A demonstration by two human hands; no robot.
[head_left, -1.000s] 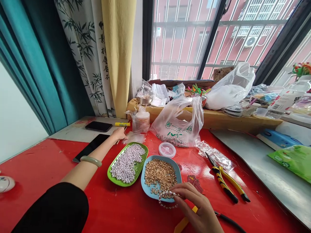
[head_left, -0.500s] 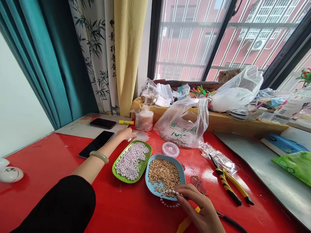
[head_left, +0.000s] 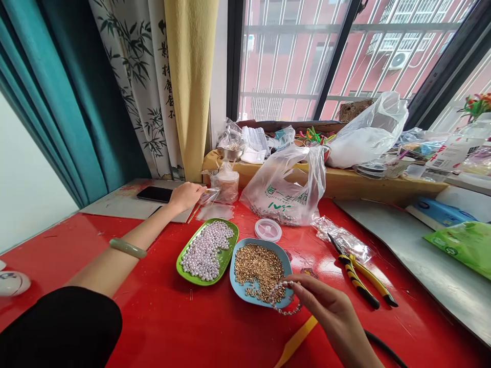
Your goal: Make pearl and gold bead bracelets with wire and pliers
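Red tabletop point(head_left: 153, 327), glossy and scratched, bearing the following.

Item: left hand point(head_left: 186, 196), arm stretched forward, fingers drawn close together, the tips pinching the edge of a small clear packet point(head_left: 210, 196). Flat translucent sachets point(head_left: 215, 211) lie just below it; a plastic-wrapped tub point(head_left: 227, 184) stands just behind. A pale green bangle point(head_left: 128, 248) circles the forearm, above a black sleeve point(head_left: 65, 322).

Item: right hand point(head_left: 328, 301), thumb and forefinger nearly meeting, gripping one side of a beaded bracelet point(head_left: 283, 311). The bracelet hangs as an open loop of small shiny beads and overlaps, in view, the near right edge of the blue tray; whether it touches the tray cannot be told. The remaining fingers are partly hidden.

Item: blue tray point(head_left: 238, 291), holding gold beads point(head_left: 259, 266), with a bare patch toward its near left side.

Item: green tray point(head_left: 224, 258), left of the blue one and close beside it, holding pearly lilac-white beads point(head_left: 205, 253).

Item: round clear lid point(head_left: 267, 230), just behind the blue tray.

Item: pliers point(head_left: 355, 276), yellow-and-black handles spread, lying right of the blue tray.

Item: carrier bag point(head_left: 282, 199), translucent, green lettering, upright behind the lid.

Item: black phone point(head_left: 154, 194), flat on a pale board, left of the left hand.
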